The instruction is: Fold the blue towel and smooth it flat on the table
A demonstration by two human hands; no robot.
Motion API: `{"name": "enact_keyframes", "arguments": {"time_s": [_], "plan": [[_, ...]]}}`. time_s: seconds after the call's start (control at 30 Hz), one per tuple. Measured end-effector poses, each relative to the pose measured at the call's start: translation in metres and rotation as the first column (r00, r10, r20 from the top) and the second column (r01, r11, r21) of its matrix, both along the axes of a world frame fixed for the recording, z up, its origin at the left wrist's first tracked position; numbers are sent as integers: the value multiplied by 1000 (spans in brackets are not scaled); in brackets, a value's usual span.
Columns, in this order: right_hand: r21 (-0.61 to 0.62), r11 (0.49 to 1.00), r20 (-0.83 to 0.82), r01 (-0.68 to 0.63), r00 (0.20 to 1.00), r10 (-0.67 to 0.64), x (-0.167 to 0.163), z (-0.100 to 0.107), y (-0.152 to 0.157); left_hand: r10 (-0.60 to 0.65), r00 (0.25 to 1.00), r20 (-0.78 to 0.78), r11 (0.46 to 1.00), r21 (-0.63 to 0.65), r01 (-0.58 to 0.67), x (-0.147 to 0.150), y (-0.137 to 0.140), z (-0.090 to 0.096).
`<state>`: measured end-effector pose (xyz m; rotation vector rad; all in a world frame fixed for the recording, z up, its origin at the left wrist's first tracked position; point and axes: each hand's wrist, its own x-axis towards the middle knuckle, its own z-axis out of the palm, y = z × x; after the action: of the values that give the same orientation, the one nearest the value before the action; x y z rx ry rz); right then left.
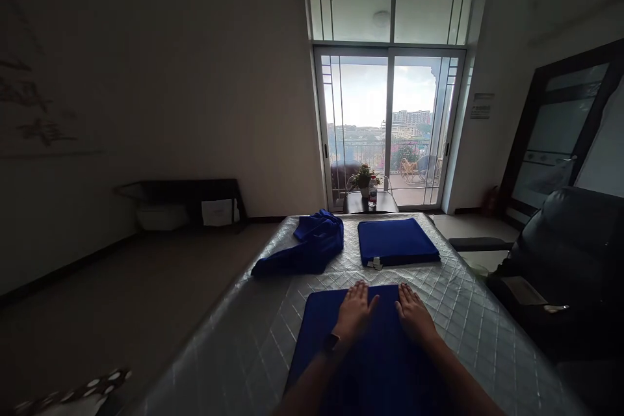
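A blue fabric piece [375,364], flat with rounded corners, lies on the near part of a quilted silver mattress [263,325]. My left hand [355,309], with a dark watch at the wrist, rests flat on its far part, fingers stretched out. To the right, my right hand [413,312] also lies flat near the far edge, fingers extended. Both palms face down and hold nothing. Beyond them sits a neatly folded blue cloth [398,239] with white tags at its front edge. A crumpled blue cloth [312,247] lies to its left.
Behind the mattress stands a small table [385,203] with a potted plant [364,179] and a bottle [373,192]. A black armchair [560,253] is at right. A dark low bench [195,192] stands against the left wall. Sliding glass doors [355,110] open onto a balcony.
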<state>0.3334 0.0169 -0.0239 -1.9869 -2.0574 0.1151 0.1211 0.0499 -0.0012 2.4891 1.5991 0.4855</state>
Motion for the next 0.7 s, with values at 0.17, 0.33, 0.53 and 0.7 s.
{"name": "enact_keyframes", "arguments": {"time_s": [0.17, 0.33, 0.53, 0.7], "plan": [[17, 996, 72, -84, 994, 82, 7, -9, 1, -242, 965, 97, 970, 38, 239, 91, -18, -11], [12, 999, 62, -53, 997, 52, 4, -7, 2, -156, 984, 82, 987, -26, 158, 78, -19, -15], [23, 1000, -17, -7, 1000, 8, 0, -1, 2, 39, 999, -5, 999, -22, -39, -24, -6, -14], [15, 1000, -18, -7, 1000, 7, -2, 3, -1, 209, 976, -64, 978, 22, -208, -106, 6, -21]]}}
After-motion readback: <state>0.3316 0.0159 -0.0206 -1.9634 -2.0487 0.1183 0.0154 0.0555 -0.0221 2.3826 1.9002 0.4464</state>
